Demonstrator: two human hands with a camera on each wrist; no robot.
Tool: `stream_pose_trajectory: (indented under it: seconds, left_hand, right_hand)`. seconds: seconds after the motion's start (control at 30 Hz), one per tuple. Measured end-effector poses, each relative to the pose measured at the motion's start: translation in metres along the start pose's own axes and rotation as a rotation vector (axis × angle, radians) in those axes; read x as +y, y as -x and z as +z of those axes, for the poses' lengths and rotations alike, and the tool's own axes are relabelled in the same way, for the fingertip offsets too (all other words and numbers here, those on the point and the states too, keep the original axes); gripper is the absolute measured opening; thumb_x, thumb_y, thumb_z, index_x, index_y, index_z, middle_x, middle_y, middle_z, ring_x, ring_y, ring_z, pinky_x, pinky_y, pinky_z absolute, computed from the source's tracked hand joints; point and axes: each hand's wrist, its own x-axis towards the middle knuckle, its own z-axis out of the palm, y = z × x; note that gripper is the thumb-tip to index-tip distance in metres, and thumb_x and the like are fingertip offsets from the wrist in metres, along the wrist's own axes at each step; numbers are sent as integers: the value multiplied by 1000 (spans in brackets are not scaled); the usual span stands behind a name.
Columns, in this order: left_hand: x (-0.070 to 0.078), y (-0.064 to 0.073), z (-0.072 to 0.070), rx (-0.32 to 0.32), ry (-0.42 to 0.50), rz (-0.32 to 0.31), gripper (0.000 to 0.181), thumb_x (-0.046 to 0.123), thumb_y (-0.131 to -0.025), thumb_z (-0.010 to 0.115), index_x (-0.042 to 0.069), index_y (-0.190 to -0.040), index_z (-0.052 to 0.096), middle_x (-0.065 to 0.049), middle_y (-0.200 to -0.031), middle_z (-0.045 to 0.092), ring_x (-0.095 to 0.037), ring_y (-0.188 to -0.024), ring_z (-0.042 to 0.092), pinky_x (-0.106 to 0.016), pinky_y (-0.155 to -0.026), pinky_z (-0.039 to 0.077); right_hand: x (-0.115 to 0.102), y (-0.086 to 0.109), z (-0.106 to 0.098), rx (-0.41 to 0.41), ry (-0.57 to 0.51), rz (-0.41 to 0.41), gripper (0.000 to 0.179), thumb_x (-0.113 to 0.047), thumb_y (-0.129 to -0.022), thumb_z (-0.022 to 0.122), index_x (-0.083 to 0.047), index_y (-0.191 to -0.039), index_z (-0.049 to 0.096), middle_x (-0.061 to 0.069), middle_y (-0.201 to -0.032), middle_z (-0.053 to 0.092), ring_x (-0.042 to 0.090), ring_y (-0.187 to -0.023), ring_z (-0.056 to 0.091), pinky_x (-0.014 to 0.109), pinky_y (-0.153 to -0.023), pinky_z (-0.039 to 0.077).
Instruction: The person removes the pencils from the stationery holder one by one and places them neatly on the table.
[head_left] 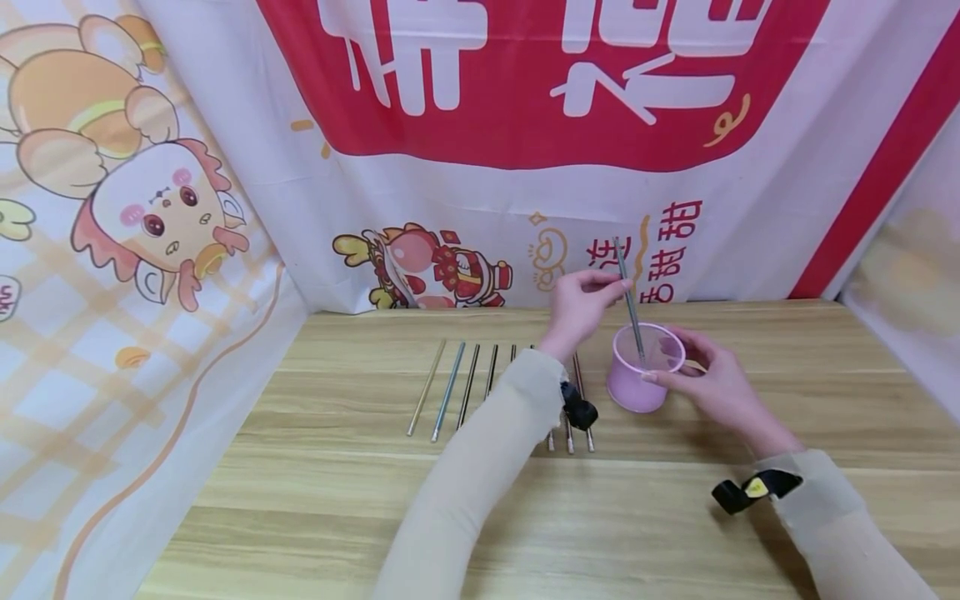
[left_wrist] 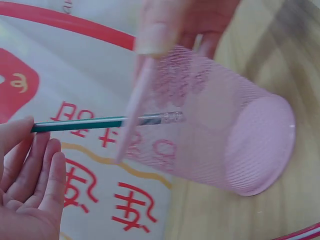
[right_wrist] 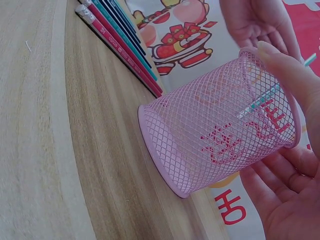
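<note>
My left hand [head_left: 581,310] pinches a green pencil [left_wrist: 85,123] between thumb and fingertips. The pencil points down through the mouth of a pink mesh pen holder [head_left: 636,392], its eraser end inside the mesh. In the left wrist view the eraser tip is above the holder's floor. My right hand [head_left: 708,379] grips the holder by its rim, thumb on the near side and fingers round the far side, as the right wrist view shows. The holder stands on the wooden table, to the right of a row of pencils [head_left: 447,392].
Several pencils lie side by side on the wooden table [head_left: 300,492], eraser ends toward me; my left forearm hides part of the row. A printed cloth [head_left: 465,192] hangs along the table's back edge, and another cloth [head_left: 135,333] covers the left side.
</note>
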Motion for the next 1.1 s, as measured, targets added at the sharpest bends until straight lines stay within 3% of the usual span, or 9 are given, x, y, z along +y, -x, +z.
stream_pose_trajectory:
  seconds: [0.17,0.53,0.73,0.93,1.1]
  left_hand:
    - [13,-6,-12,55,149,-9,18,4,-88,79,-3,-104,74,-6,-88,74,-20,-76,74,-27,-71,63]
    - [34,-7,-65,92,150,26,20,11,-90,79,1,-107,73,-8,-95,74,-23,-82,74,-32,-78,63]
    - [31,1,-107,135,88,63,20,10,-90,80,-1,-105,74,-12,-96,74,-28,-83,75,-33,-76,63]
    - [19,17,-156,168,37,40,25,10,-90,80,-3,-110,73,-17,-101,73,-30,-86,74,-37,-79,63]
    - [6,36,-203,197,-59,19,27,10,-91,79,-5,-112,72,-18,-104,73,-25,-87,74,-33,-79,63]
  right_hand:
    - [0,0,1,3,-19,-21,84,-24,-86,85,3,-152,40,23,-139,54,33,-126,50,8,-92,47]
    - [0,1,2,5,-28,-15,84,-23,-86,86,3,-151,40,23,-138,54,31,-126,50,8,-92,47]
    - [-3,0,0,-7,-37,-8,85,-24,-86,86,3,-151,40,23,-141,52,35,-129,49,9,-93,47]
    - [-3,0,-1,-8,-43,-2,85,-24,-86,86,3,-151,40,23,-142,52,37,-130,49,10,-93,47]
    - [-1,1,-1,-10,-37,1,86,-26,-86,86,3,-152,39,23,-143,51,37,-130,49,10,-93,48]
